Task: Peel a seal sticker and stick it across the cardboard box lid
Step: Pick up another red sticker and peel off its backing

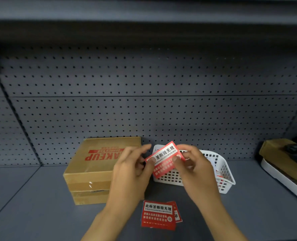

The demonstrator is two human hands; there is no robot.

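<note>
A red seal sticker point(165, 158) with a white band of black characters is held up tilted between both hands, above the shelf. My left hand point(132, 169) pinches its lower left edge, and my right hand point(193, 164) pinches its right side. Whether the backing is parted from the sticker cannot be told. The brown cardboard box point(99, 164) with red lettering on its lid lies to the left of my hands, closed.
A few more red stickers point(159, 214) lie on the grey shelf point(40, 206) in front of me. A white perforated basket point(220, 173) stands behind my right hand. A tray with dark items point(283, 164) sits at the far right. Pegboard backs the shelf.
</note>
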